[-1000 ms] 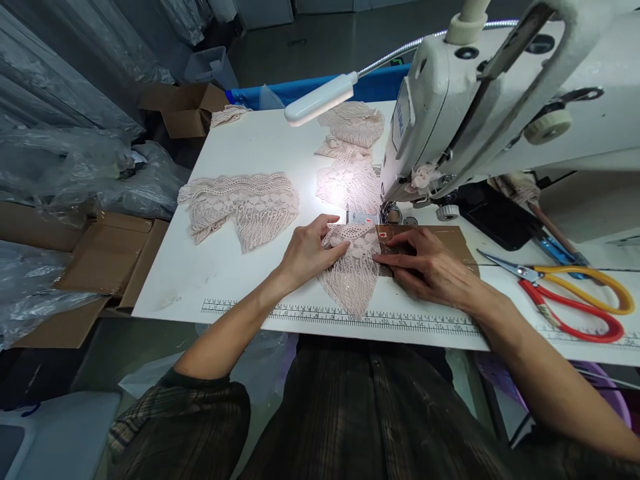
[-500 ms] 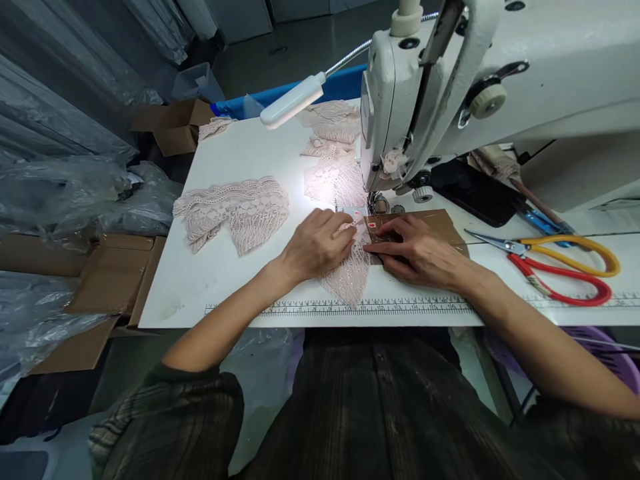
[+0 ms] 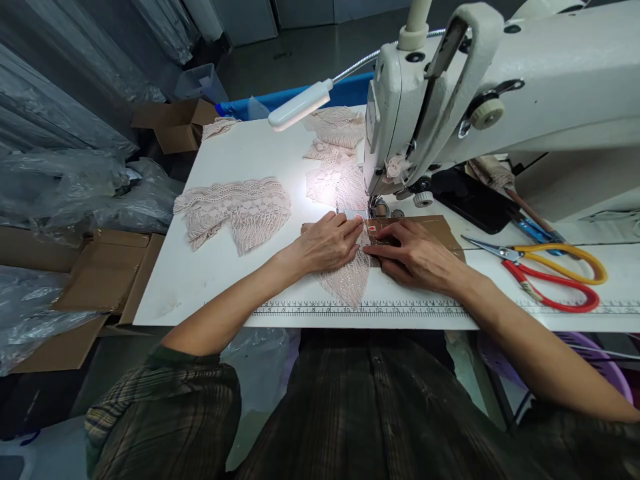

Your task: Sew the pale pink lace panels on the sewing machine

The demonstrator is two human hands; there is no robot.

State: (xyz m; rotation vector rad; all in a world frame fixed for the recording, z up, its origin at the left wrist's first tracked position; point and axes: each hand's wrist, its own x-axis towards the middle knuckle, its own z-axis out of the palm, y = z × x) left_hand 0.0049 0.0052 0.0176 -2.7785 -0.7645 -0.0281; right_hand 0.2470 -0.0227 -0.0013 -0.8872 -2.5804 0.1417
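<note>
Under the sewing machine's presser foot point(image 3: 371, 207) lies a pale pink lace piece point(image 3: 350, 280), its pointed end toward me. My left hand point(image 3: 333, 243) is closed on the lace just in front of the foot, fingers bent and together; the exact grip is hidden beneath them. To its right, my right hand point(image 3: 415, 257) rests with its fingers apart, over a brown plate point(image 3: 440, 233) on the machine bed. One of its fingertips touches the lace's right edge. More lace point(image 3: 337, 183) lies behind the foot, lit by the lamp.
Another lace piece point(image 3: 237, 207) lies left on the white table point(image 3: 270, 147). Scissors with red and yellow handles point(image 3: 555, 273) and a black phone point(image 3: 473, 200) are on the right. A printed ruler point(image 3: 400, 309) runs along the front edge. The lamp point(image 3: 300, 107) hangs above; cardboard boxes point(image 3: 100, 267) stand left.
My left hand has shifted slightly forward and right over the lace, its fingers flatter. My right hand stays nearly in place. The whole view has moved a little.
</note>
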